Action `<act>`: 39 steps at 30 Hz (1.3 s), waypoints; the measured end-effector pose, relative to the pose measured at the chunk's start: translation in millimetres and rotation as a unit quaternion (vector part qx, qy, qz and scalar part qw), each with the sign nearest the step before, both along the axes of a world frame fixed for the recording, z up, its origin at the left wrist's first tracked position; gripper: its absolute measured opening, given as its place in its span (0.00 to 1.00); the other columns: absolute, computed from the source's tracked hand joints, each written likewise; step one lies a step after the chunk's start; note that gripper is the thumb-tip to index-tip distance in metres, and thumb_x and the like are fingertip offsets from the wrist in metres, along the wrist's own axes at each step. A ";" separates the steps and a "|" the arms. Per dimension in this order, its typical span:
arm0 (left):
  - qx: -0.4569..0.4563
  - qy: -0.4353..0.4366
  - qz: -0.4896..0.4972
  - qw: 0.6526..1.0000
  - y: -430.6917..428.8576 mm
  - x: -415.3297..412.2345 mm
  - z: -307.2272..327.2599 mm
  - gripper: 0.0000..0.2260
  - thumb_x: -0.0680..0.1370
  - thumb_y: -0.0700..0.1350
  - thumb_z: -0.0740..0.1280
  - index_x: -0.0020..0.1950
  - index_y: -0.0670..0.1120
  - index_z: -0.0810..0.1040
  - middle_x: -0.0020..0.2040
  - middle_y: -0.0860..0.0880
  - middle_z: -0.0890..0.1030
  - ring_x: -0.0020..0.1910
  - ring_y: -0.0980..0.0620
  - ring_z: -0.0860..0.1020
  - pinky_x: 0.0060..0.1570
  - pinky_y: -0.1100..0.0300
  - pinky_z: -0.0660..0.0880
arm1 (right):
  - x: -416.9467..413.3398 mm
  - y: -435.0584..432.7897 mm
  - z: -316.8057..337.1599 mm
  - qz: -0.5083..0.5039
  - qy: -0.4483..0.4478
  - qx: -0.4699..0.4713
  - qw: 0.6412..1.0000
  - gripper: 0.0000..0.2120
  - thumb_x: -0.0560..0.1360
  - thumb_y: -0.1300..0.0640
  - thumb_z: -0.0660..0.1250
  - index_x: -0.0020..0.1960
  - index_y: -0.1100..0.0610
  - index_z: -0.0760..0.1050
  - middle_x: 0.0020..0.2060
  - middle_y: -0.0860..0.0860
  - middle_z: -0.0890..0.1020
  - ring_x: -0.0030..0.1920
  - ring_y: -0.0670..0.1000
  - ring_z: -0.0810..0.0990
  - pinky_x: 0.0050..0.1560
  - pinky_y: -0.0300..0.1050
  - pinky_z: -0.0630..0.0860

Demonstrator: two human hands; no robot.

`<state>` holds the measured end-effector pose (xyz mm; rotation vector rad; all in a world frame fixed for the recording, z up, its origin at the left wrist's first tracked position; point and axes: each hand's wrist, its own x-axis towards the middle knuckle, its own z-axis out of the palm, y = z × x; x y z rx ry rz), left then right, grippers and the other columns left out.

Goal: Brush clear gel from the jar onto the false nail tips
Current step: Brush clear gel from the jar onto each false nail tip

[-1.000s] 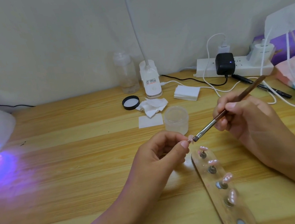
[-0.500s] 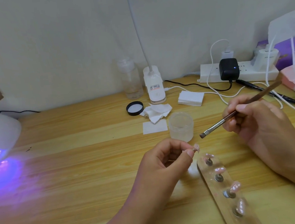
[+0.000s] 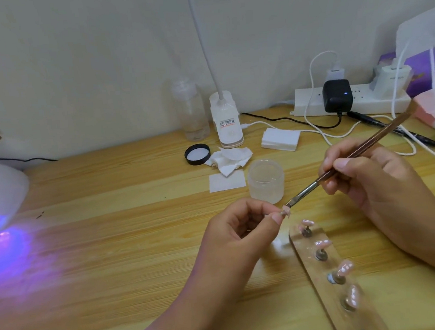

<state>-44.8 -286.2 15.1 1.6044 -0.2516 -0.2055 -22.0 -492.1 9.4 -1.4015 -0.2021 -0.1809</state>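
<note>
While my left hand (image 3: 240, 228) pinches a small glossy pink nail tip (image 3: 364, 205) between thumb and forefinger, my right hand (image 3: 370, 175) grips the slim brown brush (image 3: 382, 133) like a pen, its flat bristles touching that tip. Just behind stands the round frosted jar (image 3: 266, 181) of clear gel, open, on the pale wood-grain table (image 3: 112, 239). Four more shiny pink tips (image 3: 346, 268) sit on metal studs along a long strip (image 3: 333, 299) near my right wrist.

nail tip (image 3: 365, 205) half hidden, strip (image 3: 316, 270) cropped below

Open frosted jar (image 3: 266, 181) stands upright mid-frame; the slanted brush (image 3: 382, 133) touches one raised pink nail tip (image 3: 364, 205); four more tips (image 3: 322, 244) line lower right.
</note>
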 end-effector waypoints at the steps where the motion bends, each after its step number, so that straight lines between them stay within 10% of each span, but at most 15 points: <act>1: 0.001 0.000 -0.001 1.000 0.0 -0.3 0.3 0.07 0.77 0.40 0.68 0.41 0.49 0.81 0.33 0.59 0.80 0.33 0.63 0.74 0.37 0.72 0.71 | 0.6 -0.4 0.3 -0.005 0.004 0.017 1.000 0.10 0.70 0.60 0.62 0.36 0.50 0.80 0.34 0.50 0.79 0.34 0.46 0.77 0.37 0.35 0.77; 29: 0.009 0.001 -0.004 1.000 0.2 -1.7 0.2 0.08 0.76 0.38 0.69 0.40 0.48 0.80 0.40 0.56 0.84 0.33 0.63 0.75 0.36 0.72 0.71 | 0.9 -0.9 -2.7 0.027 -0.002 0.000 1.000 0.05 0.66 0.51 0.68 0.38 0.49 0.81 0.33 0.49 0.80 0.33 0.46 0.78 0.37 0.36 0.77; 39: -0.019 -0.007 0.002 1.000 -0.1 -2.4 1.9 0.04 0.71 0.52 0.70 0.41 0.53 0.82 0.36 0.59 0.78 0.37 0.62 0.74 0.39 0.72 0.72 | 4.5 -3.8 -0.3 -0.014 0.007 0.105 0.994 0.11 0.71 0.61 0.62 0.36 0.51 0.80 0.34 0.49 0.80 0.33 0.46 0.77 0.35 0.36 0.76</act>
